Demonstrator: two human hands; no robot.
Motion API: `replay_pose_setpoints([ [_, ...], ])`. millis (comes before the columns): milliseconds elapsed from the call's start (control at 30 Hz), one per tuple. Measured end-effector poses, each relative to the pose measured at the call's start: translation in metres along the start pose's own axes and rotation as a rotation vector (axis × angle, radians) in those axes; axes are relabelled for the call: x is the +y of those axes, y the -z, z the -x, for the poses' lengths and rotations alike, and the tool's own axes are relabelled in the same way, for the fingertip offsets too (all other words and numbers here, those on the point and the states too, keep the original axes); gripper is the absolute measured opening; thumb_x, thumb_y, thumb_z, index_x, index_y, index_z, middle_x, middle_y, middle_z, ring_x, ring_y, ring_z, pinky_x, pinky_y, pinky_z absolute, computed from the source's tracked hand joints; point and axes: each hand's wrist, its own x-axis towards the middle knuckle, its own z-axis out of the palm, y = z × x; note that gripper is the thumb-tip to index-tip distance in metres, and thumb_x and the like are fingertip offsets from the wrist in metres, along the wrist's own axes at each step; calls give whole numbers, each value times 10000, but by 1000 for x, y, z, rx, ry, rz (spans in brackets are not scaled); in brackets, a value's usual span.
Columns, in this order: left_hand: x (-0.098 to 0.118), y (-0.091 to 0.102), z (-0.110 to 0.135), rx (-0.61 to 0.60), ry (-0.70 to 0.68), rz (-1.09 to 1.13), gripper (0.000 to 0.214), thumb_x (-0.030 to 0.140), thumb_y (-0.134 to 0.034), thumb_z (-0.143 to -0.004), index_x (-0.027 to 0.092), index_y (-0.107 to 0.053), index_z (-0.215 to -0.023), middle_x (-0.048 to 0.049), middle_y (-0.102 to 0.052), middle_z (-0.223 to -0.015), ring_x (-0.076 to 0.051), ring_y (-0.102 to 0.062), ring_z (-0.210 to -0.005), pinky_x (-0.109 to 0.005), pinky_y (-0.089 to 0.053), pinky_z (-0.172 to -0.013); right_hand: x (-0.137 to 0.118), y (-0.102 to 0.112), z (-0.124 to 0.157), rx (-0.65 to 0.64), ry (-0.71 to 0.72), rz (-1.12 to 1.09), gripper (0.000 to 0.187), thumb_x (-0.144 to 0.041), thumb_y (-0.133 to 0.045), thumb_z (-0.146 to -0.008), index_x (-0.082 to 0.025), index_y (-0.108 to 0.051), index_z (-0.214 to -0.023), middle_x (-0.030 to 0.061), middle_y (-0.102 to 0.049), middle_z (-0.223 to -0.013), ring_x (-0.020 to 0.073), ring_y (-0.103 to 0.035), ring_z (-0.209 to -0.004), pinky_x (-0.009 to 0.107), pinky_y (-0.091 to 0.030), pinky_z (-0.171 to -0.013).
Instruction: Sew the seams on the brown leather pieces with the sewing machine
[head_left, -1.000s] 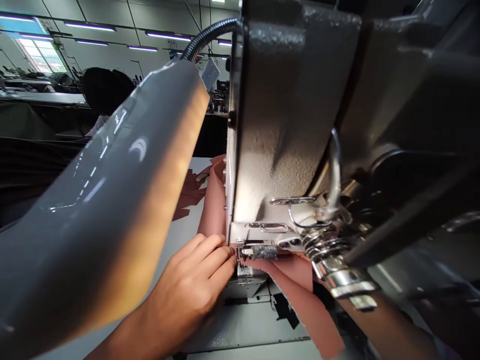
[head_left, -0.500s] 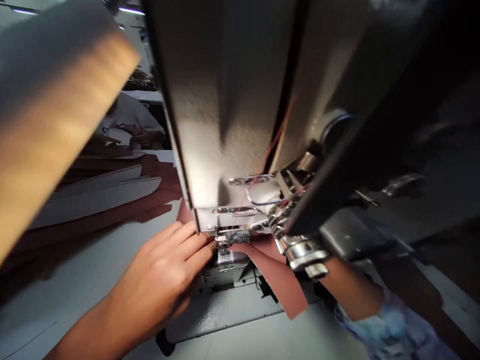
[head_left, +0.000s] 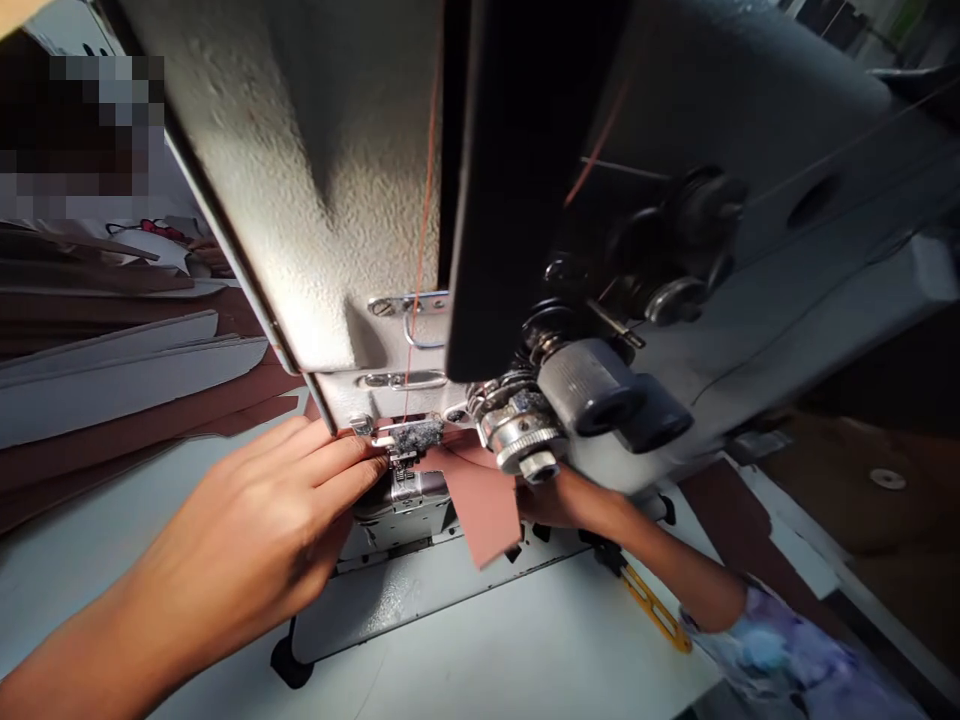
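The step in hand looks like guiding a pink piece (head_left: 484, 505) under the presser foot (head_left: 405, 468) of a sewing machine (head_left: 367, 180); its free end juts out to the right of the foot, over the machine's bed. The left hand (head_left: 262, 505) lies just left of the foot, its fingers close together, the tips at the work — whether they pinch the piece or only press it, I cannot tell. The right hand (head_left: 570, 500) is beyond the free end, its fingers hidden, so its grip cannot be told either. The next move seems to call for keeping the edge flat and lined up, with the left fingertips clear of the needle.

Counted: two hands, one machine, one pink piece at the foot, one yellow tool (head_left: 652, 605) on the counter (head_left: 480, 645) — and at least two pale pieces (head_left: 150, 388) stacked at left
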Motion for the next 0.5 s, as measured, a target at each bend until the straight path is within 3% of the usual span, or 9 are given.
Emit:
replay_pose_setpoints([
  [100, -1, -1, 3, -29, -20, -21, 211, 119, -387, -792, 190, -511, -946, -56, -634, -876, -255, -533, -800, -359, -374, -649, 7, -11, 13, -113, -56, 62, 94, -218, -628, -808, -131, -633, -844, 10, -622, -796, 123, -575, -725, 306, -489, -705],
  [233, 3, 1, 1, -11, 23, -7, 215, 103, -392, -786, 192, -535, -920, -54, -634, -867, -234, -514, -774, -351, -370, -642, 9, -24, 16, -141, -58, 93, 41, -158, -600, -805, -122, -607, -786, 19, -607, -863, 133, -558, -806, 297, -464, -727],
  [500, 10, -1, 3, 20, 126, 91, 295, 21, -404, -735, 170, -604, -895, -46, -613, -863, -210, -458, -773, -321, -340, -639, 12, -46, 24, -9, -118, 138, 91, -193, -557, -843, -118, -559, -792, 25, -578, -832, 129, -543, -778, 293, -455, -723],
])
